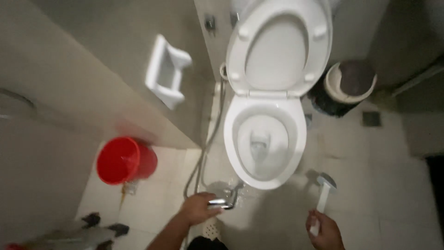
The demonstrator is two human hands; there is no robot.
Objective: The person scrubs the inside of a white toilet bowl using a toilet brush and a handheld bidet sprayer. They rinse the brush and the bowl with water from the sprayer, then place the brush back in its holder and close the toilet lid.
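Observation:
A white toilet (231,139) stands ahead with its seat (277,46) and lid raised against the wall. My left hand (199,208) grips a chrome spray nozzle (226,200) just below the bowl's front rim, and its grey hose (203,153) runs up along the toilet's left side to the wall. My right hand (323,229) holds the white handle of a toilet brush (324,190), whose head rests near the floor to the right of the bowl.
A red bucket (125,159) sits on the tiled floor at the left, by the wall. A white paper holder (166,71) is fixed to that wall. A dark bin with a pale swing lid (344,88) stands right of the toilet. A floor drain (371,119) lies further right.

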